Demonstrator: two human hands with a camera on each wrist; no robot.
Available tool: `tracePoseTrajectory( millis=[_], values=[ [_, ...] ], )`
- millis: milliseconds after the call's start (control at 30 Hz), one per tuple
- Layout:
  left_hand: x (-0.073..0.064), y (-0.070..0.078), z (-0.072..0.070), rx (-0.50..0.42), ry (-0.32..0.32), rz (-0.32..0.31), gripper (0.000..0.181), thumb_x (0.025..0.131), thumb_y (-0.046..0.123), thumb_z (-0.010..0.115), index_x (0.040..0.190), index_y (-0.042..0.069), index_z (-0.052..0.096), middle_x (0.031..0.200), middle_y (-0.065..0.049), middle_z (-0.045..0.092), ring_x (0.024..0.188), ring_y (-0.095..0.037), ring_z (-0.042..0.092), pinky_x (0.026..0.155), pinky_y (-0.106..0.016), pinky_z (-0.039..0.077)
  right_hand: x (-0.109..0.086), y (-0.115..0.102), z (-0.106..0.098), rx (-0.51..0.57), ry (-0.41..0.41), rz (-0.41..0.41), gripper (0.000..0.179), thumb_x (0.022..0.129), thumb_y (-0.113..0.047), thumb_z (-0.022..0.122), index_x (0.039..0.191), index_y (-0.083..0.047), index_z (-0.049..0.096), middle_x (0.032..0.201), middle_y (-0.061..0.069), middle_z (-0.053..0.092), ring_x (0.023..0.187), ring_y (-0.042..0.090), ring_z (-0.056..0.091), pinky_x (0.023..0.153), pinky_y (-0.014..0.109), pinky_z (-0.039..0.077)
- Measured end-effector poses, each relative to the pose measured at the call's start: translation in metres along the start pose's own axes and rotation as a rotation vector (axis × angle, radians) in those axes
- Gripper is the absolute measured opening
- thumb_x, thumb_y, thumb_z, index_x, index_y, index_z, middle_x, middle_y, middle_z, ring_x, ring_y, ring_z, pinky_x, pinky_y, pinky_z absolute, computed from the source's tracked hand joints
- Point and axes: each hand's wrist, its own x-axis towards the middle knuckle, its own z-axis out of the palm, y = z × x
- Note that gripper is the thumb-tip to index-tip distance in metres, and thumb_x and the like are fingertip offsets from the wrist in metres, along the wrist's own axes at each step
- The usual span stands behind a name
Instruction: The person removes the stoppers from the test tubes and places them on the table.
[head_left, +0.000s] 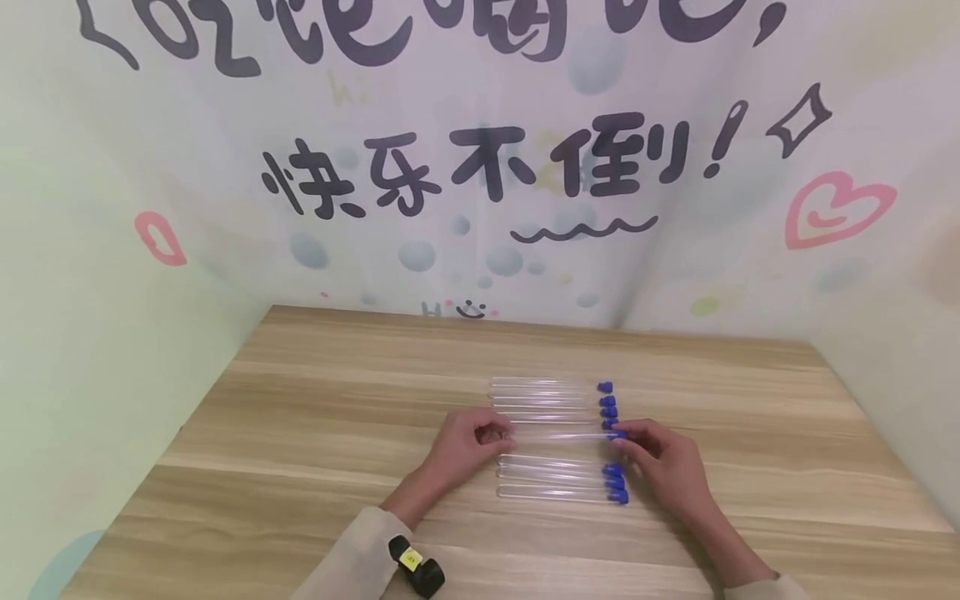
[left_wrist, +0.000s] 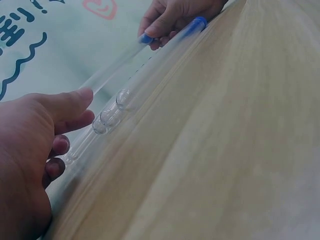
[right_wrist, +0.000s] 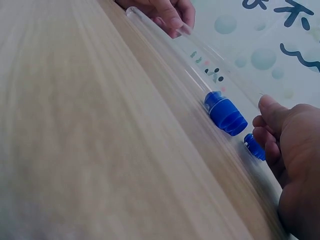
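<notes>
A clear test tube (head_left: 558, 436) is held level above the table between the two hands. My left hand (head_left: 468, 448) pinches its rounded end between thumb and fingers. At the other end, my right hand (head_left: 672, 468) pinches a blue cap (left_wrist: 146, 38) at the tube's mouth; fingers partly hide how far it is seated. Nearer me lie three tubes (head_left: 555, 493) side by side with blue caps (head_left: 618, 497) on their right ends. Beyond the held tube are several clear tubes (head_left: 540, 382), with loose blue caps (head_left: 605, 387) just off their right ends.
The wood-grain table (head_left: 300, 400) runs back to a printed wall cloth (head_left: 420, 275) with dark lettering. A black strap device (head_left: 416, 567) with a yellow label sits at the left sleeve cuff (head_left: 360, 550).
</notes>
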Motion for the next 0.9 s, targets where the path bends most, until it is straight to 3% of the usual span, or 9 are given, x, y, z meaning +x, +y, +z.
tracePoseTrajectory(
  millis=[400, 667, 900],
  values=[
    [-0.0011, 0.0019, 0.0001, -0.018, -0.021, 0.022, 0.011, 0.077, 0.016, 0.08, 0.085, 0.009, 0.075, 0.07, 0.009, 0.064, 0.057, -0.003, 0.045, 0.051, -0.02, 0.039, 0.0001, -0.0005, -0.0005, -0.014, 0.043, 0.039, 0.018, 0.08, -0.018, 0.078, 0.097, -0.016, 0.074, 0.081, -0.007, 0.071, 0.075, 0.005, 0.065, 0.065, 0.015, 0.046],
    [-0.0016, 0.0021, -0.0002, -0.039, -0.019, -0.011, 0.011, 0.08, 0.016, 0.078, 0.088, 0.009, 0.075, 0.075, 0.012, 0.065, 0.061, -0.005, 0.049, 0.054, -0.02, 0.041, -0.0009, 0.0003, 0.0005, -0.014, 0.055, 0.033, 0.017, 0.08, -0.018, 0.078, 0.096, -0.015, 0.074, 0.081, -0.007, 0.071, 0.075, 0.005, 0.065, 0.064, 0.015, 0.046],
    [-0.001, -0.0006, 0.0014, -0.007, 0.046, -0.016, 0.013, 0.082, 0.015, 0.076, 0.093, 0.008, 0.075, 0.083, 0.009, 0.069, 0.066, -0.006, 0.053, 0.058, -0.022, 0.045, -0.0011, -0.0006, -0.0004, 0.036, 0.005, 0.045, 0.016, 0.082, -0.018, 0.076, 0.097, -0.014, 0.074, 0.084, -0.006, 0.072, 0.078, 0.005, 0.066, 0.068, 0.016, 0.048]
  ],
)
